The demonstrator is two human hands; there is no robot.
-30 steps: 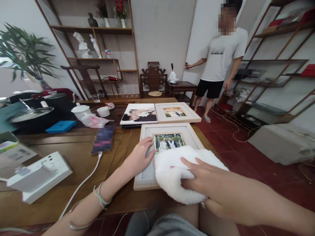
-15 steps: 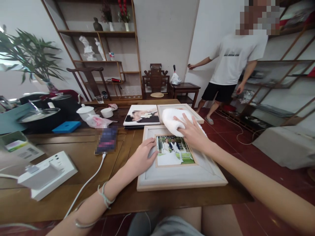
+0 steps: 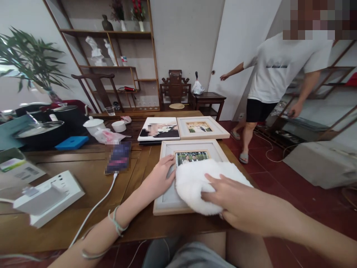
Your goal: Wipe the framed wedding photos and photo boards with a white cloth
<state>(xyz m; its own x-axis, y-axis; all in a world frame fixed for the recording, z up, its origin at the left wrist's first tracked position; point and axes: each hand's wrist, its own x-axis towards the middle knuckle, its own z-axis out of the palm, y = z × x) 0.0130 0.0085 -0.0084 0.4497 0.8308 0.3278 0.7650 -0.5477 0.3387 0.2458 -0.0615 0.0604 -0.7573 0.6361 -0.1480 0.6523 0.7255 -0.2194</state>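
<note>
A framed photo with a pale wide border lies flat near the table's front edge. My left hand rests with fingers spread on its left side, touching the border. My right hand grips a fluffy white cloth and presses it over the lower right of the frame. The cloth hides most of the picture; only its upper strip shows. Behind it lie a second framed photo and a photo panel with a white edge, side by side.
Left on the wooden table are a phone on a charging cable, a white power strip, a blue block, a lidded white bowl and a pan. Beyond the table's right side another person walks.
My right hand has drawn the white cloth from the frame's far edge toward me, over the picture. My left hand stays put. The other person has left the door and come closer.
</note>
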